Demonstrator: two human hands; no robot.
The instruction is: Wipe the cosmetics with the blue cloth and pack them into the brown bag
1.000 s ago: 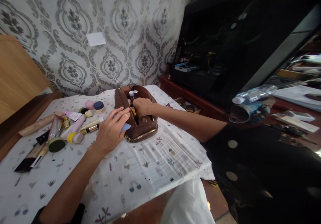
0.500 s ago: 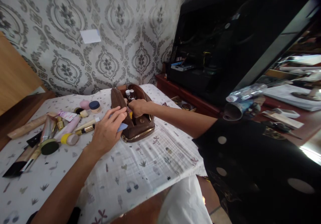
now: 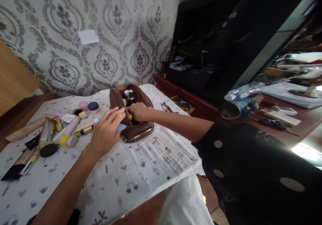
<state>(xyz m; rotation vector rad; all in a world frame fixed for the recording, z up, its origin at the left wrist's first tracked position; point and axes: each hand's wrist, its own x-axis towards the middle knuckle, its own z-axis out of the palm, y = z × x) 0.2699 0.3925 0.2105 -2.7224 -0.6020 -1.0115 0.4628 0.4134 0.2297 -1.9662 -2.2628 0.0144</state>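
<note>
Brown leather bag (image 3: 137,129) near the desk's (image 3: 156,158) far right corner: still reaches inside with the right hand (image 3: 138,111), cannot tell any grasp, rests fingers of the left hand (image 3: 106,128) on its rim, hold unclear, baring more of the eyeglasses (image 3: 169,107), contents still being handled.

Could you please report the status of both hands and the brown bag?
Right hand inside open brown bag, grip hidden. Left hand against bag's side, blue item beneath. Bag on patterned cloth; cosmetics left of it, not blocking.
</note>
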